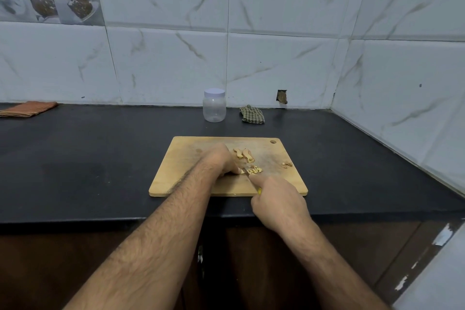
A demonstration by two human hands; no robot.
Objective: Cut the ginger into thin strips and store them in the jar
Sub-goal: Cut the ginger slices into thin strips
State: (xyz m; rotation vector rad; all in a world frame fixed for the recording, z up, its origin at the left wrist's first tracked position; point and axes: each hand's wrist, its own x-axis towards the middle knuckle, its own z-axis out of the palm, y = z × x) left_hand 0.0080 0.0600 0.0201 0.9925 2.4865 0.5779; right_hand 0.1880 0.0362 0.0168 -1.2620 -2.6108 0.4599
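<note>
Black worktop (pixel 100 158) runs along a tiled wall; wooden cutting board (pixel 191 178) lies near its front edge, long side w/ the edge. Both forearms reach in from below and meet over the board's middle.

Jar (pixel 214 106) stands upright at the back by the wall, lid on, looks empty, well apart from the board and straight beyond it. Checked cloth (pixel 252 114) just right of the jar; folded orange cloth (pixel 27 109) far left.

Left hand (pixel 221 160) sits knuckles-up on the board, fingers curled down, pinning the ginger piece being cut; the piece itself is mostly hidden under the fingertips. Right hand (pixel 276 199) grips a knife (pixel 247 173) w/ yellow handle, index finger laid along the spine; blade points away and slightly left, tip just beside the left fingertips.

Key relation: cut strips (pixel 254 170) pile just right of the blade, uncut slices (pixel 243 154) lie just behind, nearer the left hand. Small scrap bit (pixel 287 164) further right.

Judgement: still mid-cutting; jar stage not begun, lid needs to come off first.
</note>
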